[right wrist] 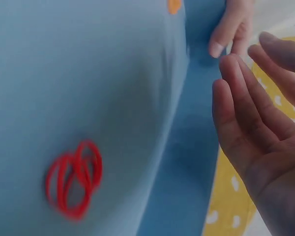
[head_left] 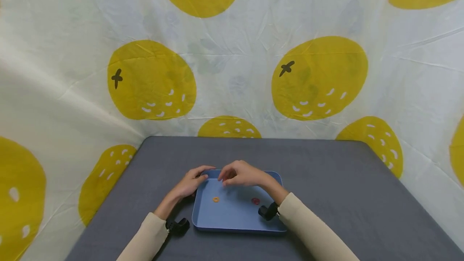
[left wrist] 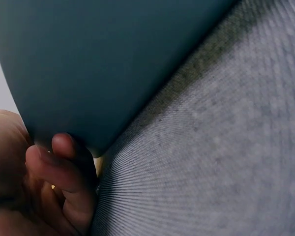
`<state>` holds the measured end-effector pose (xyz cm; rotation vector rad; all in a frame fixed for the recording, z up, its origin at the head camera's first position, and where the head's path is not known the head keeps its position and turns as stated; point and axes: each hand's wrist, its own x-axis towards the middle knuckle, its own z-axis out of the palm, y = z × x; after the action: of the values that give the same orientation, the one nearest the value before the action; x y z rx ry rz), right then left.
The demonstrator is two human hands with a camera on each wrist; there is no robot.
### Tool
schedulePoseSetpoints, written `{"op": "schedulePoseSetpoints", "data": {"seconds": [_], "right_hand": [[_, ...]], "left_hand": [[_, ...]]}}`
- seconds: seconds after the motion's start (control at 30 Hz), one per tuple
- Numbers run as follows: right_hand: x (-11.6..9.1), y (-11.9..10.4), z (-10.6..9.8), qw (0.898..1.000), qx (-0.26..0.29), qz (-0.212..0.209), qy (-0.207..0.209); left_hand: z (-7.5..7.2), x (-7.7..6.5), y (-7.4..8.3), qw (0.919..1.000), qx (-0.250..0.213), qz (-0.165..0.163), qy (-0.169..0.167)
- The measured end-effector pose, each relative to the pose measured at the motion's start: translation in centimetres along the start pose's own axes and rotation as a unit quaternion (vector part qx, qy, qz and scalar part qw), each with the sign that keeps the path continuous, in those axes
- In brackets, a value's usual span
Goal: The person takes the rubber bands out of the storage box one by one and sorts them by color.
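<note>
A shallow blue tray (head_left: 232,216) lies on the dark grey table. My left hand (head_left: 188,182) grips its far left corner, thumb over the rim; in the left wrist view, curled fingers (left wrist: 59,167) press against the tray's outer wall. Over the far part of the tray hovers my right hand (head_left: 241,173), fingers loosely bent. The right wrist view shows nothing between those fingers (right wrist: 246,108). Inside the tray, a tangle of thin red loops (right wrist: 73,179), resembling rubber bands, lies toward the right. Farther left is a small orange ring (head_left: 216,199).
The grey table (head_left: 326,180) extends around the tray on all sides. Behind it hangs a pale curtain (head_left: 232,83) printed with large yellow fruit. Black wrist cameras sit below both hands, the right one (head_left: 268,211) over the tray's right side.
</note>
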<state>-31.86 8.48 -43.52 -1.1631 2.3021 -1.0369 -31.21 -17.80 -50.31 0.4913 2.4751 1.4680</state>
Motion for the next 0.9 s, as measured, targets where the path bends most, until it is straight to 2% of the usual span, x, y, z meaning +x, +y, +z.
{"op": "schedulePoseSetpoints", "data": {"seconds": [0.3,0.5,0.9], "right_hand": [[2.1,0.7,2.1,0.999,-0.011,-0.002,-0.046],[2.7,0.9,2.9,0.999,-0.030,0.012,-0.040],[2.9,0.8,3.6,0.998,-0.055,0.020,-0.033]], "left_hand": [[-0.3,0.0,-0.1,0.9998,0.006,0.016,-0.009],[-0.4,0.2,-0.2,0.9994,0.009,0.030,-0.017],[-0.4,0.3,-0.4,0.9997,0.004,0.023,-0.009]]}}
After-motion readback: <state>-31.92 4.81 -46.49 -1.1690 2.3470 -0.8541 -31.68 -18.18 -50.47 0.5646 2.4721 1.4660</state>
